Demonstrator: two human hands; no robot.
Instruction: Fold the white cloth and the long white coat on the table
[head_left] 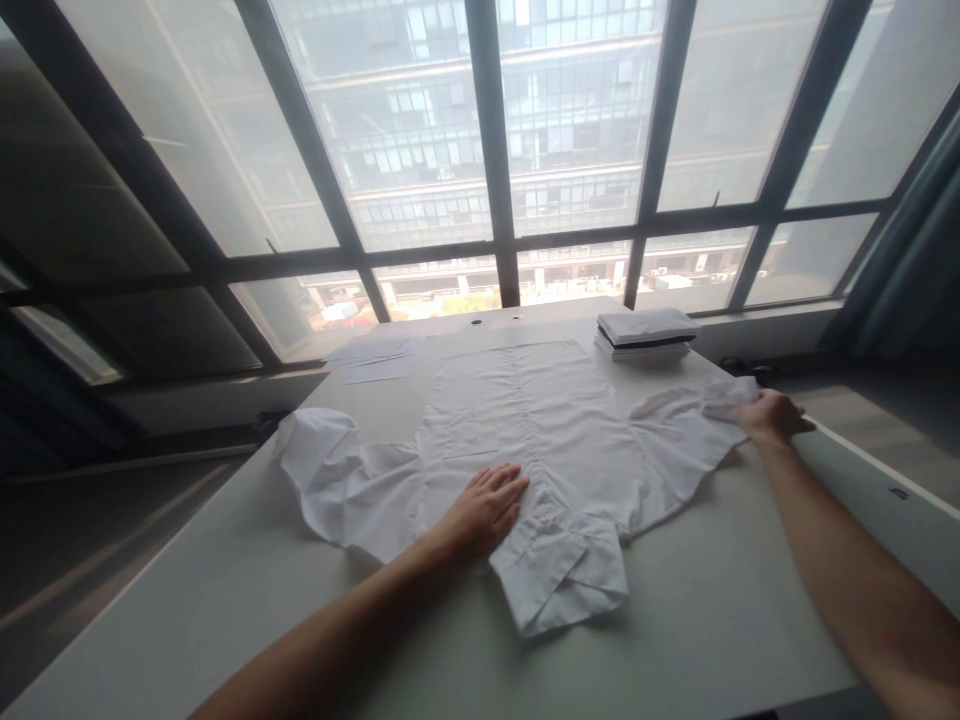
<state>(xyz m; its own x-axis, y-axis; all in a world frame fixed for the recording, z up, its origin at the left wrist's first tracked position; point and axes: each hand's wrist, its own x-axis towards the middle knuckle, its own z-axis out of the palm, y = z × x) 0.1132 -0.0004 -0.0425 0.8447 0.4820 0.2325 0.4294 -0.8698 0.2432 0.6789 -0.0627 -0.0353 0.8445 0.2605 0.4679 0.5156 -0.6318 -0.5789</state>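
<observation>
A white button-up shirt (480, 400) lies spread front side up on the table, its collar towards me and its hem towards the window. My left hand (487, 508) rests flat on the chest beside the button line, fingers stretched out. Out at the right, my right hand (772, 415) has its fingers closed on the cuff end of one sleeve, near the table's edge. The other sleeve (322, 480) lies loosely crumpled to the left, its end puffed up.
On the white table (420, 650), a stack of folded clothes (646, 332) stands at the back right, white with a dark layer. Some sheets of paper (375, 355) lie at the back left. Behind the table rise large framed windows (570, 120), with curtains (900, 240) at the sides.
</observation>
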